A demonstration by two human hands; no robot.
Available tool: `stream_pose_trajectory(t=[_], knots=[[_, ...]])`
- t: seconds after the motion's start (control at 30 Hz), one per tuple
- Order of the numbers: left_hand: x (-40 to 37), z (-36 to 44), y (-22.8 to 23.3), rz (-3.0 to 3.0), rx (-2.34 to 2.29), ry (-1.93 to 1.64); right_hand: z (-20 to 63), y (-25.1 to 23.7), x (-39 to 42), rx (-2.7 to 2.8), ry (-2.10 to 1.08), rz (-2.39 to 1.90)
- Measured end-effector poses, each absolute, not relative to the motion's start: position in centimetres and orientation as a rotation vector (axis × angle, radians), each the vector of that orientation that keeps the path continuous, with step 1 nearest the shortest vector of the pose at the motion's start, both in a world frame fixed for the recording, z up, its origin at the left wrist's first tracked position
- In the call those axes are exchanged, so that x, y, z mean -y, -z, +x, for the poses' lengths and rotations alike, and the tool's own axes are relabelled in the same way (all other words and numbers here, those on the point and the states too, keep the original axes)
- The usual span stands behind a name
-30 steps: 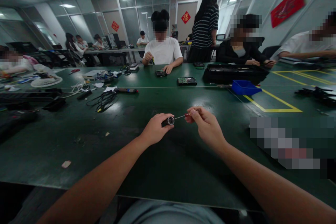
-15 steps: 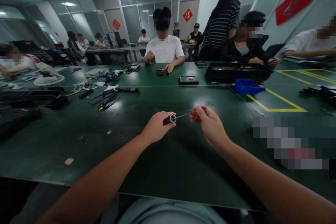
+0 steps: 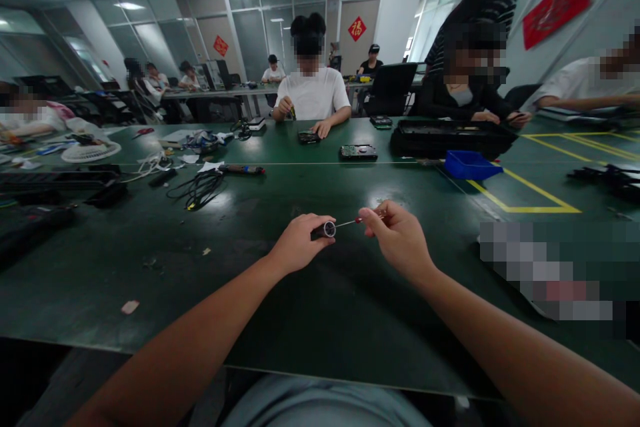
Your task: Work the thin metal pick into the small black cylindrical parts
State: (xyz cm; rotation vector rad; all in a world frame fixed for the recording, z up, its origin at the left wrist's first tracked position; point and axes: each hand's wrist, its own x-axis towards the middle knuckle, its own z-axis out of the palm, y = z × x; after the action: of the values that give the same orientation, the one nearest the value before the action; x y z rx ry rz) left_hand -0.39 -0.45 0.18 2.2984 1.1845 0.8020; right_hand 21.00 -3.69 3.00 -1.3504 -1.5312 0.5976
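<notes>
Head view, the only one here. Left hand (image 3: 296, 248) wrapped tight around a small dark cylinder (image 3: 321, 231), its silver round end poking out past the thumb toward the right. Right hand (image 3: 397, 237) pinched shut on a thin screwdriver (image 3: 356, 220) with a reddish handle, the bare metal shaft bridging the gap between the two hands and the tip sitting right at the silver end. Both held just above the green table (image 3: 310, 320), not resting on it.

Probably best to keep that shaft dead in line with the cylinder's axis, otherwise looks easy to slip off such a tiny end. Worth bracing the forearms on the table edge for steadiness, and turning with fingertips only, not the wrist. Steady grip on the left, light push on the right.

Farther out beyond the hands: tangled black cables (image 3: 197, 188), a blue bin (image 3: 470, 164) off to the right, other people working across the table.
</notes>
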Motion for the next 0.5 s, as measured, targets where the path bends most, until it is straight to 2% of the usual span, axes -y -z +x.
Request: stream_pose_trajectory(t=[0.23,0.5], knots=[[0.35,-0.49,-0.32,2.306,-1.204,-0.802,21.01,-2.72,3.8,1.665,-0.623,-1.208],[0.32,-0.47,-0.46,2.303,-1.206,-0.785,20.95,-3.05,4.18,1.748,-0.602,-1.24]])
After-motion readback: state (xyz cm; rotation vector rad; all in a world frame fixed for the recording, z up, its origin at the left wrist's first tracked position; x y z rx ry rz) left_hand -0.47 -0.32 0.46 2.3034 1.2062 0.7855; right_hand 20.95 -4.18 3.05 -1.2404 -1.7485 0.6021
